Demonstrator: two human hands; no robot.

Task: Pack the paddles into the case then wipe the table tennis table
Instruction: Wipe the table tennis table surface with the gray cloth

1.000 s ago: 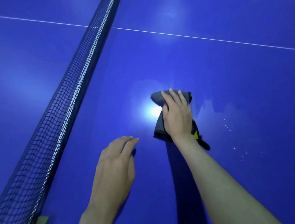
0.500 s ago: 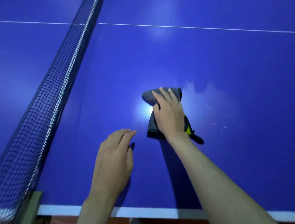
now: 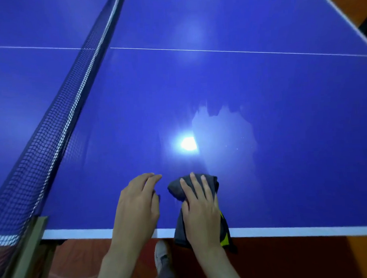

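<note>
Table [image 3: 239,94]: net [image 3: 58,127] crosses it on the left, running from the near edge to the far edge. Cloth [image 3: 209,184] at the near edge, right of the net, its lower end hanging over that edge. Right hand [image 3: 200,211] flat on the cloth. Left hand [image 3: 137,206] just beside it on the left, on the table. Shoe [image 3: 161,255] below the near edge, between the forearms.

- A dark net [image 3: 52,132] with a white top band stretches away on the left.
- An olive net post [image 3: 29,246] stands at the near-left corner.
- Reddish-brown floor [image 3: 309,259] lies below.
- A light shoe [image 3: 161,255] rests on the floor.
</note>
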